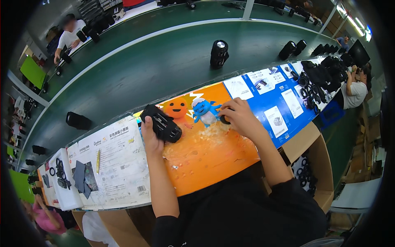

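Note:
My left hand [152, 139] is wrapped round a black cylindrical portable speaker [163, 124], tilted over the orange printed board [205, 160]. A recess with lighter details shows on the speaker's upper side. To the right, my right hand [240, 118] pinches a small black rounded part [224, 119], mostly covered by the fingers, close above the board. It looks like one of the black rings, but I cannot tell for sure. The two hands are apart, with a printed blue cartoon figure [204, 113] between them.
Beyond the bench runs a green conveyor [164, 66] carrying black speakers [219, 53]. Black rings [309, 88] lie on the blue board at right. An open carton [323, 164] stands below it. At left are a yellow pen [98, 161], grey pads [82, 179] and a white foam tray [68, 193].

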Motion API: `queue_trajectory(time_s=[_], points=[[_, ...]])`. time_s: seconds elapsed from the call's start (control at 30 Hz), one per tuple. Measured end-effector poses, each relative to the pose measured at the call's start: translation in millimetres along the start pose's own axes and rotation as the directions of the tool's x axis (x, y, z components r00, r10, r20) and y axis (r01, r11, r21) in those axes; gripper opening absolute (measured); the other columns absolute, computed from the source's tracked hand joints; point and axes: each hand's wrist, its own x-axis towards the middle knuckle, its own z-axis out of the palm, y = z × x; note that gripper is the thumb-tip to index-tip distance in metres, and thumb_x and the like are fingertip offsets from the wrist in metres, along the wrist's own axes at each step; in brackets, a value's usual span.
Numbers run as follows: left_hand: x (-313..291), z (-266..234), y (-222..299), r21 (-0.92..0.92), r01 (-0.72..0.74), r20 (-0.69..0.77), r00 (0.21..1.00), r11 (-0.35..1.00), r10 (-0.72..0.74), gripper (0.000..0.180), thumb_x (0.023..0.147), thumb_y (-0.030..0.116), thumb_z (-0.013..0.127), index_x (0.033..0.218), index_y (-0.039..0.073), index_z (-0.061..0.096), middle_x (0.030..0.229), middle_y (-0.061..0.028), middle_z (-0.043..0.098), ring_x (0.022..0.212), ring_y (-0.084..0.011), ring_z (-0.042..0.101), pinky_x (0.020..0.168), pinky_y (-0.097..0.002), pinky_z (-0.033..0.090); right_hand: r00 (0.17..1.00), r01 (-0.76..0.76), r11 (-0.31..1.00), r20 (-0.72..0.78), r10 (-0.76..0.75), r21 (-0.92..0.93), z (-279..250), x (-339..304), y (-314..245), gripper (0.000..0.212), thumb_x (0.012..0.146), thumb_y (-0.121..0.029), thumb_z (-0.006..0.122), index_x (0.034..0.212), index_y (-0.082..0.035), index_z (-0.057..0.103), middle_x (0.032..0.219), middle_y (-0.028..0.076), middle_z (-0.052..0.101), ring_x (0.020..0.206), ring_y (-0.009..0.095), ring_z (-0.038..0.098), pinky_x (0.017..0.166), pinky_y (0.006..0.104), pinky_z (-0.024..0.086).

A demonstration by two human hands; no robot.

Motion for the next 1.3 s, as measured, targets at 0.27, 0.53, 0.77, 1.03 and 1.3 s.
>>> queue_trajectory(time_s=[0.27,0.53,0.77,1.03,1.3], points=[[-8.9,1.3,5.5,-0.035,0.075,0.051,0.996,0.997,-0.073,0.081,0.109,0.071,0.058,0.148,0.000,0.057,0.123,-0.0158,0.072,0.106,-0.0311,0.076,0.100,-0.0475,0.064,0.994,0.102,0.966,-0.072,-0.087,0.236,26.5,28.8,-38.7,0.024,0.094,-0.007,0.081,0.117,-0.011,0.078,0.146,0.013,0.064,0.135,0.039,0.061,0.117,0.0490,0.049],[-6.6,5.6,3.8,-0.129,0.175,0.105,0.981,0.976,-0.162,0.078,0.112,0.074,0.048,0.139,0.002,0.062,0.121,-0.0161,0.073,0.103,-0.0308,0.077,0.088,-0.0443,0.067,0.999,-0.042,0.958,0.022,0.037,0.282,34.4,0.8,-58.7,0.028,0.095,-0.013,0.085,0.120,-0.007,0.075,0.146,0.015,0.065,0.134,0.041,0.063,0.115,0.0513,0.052],[-10.8,16.8,7.5,0.162,0.023,0.119,0.992,0.987,-0.043,0.074,0.095,0.053,0.089,0.138,0.001,0.062,0.117,-0.0141,0.076,0.100,-0.0269,0.080,0.084,-0.0390,0.069,0.992,-0.079,0.826,-0.037,0.119,0.558,27.6,27.4,-67.5,0.024,0.101,-0.014,0.082,0.120,-0.002,0.073,0.152,0.018,0.067,0.138,0.039,0.065,0.116,0.0450,0.052],[-20.3,35.2,11.5,0.241,0.067,0.221,0.968,0.968,-0.122,0.067,0.094,0.026,0.092,0.146,0.001,0.057,0.116,-0.0108,0.075,0.101,-0.0209,0.077,0.088,-0.0354,0.065,0.985,-0.107,0.427,0.154,-0.078,0.898,-13.6,119.7,-62.1,0.023,0.112,-0.021,0.072,0.121,0.001,0.073,0.152,0.017,0.070,0.125,0.021,0.071,0.111,0.0382,0.056],[-24.5,33.8,16.8,0.426,0.080,0.148,0.976,0.901,-0.157,0.078,0.085,0.031,0.098,0.147,0.002,0.059,0.120,-0.0083,0.074,0.102,-0.0159,0.074,0.087,-0.0310,0.061,0.904,-0.084,0.666,0.337,-0.262,0.741,-39.8,148.4,-78.6,0.023,0.106,-0.024,0.076,0.113,-0.003,0.080,0.144,0.015,0.076,0.126,0.029,0.074,0.113,0.0441,0.056]])
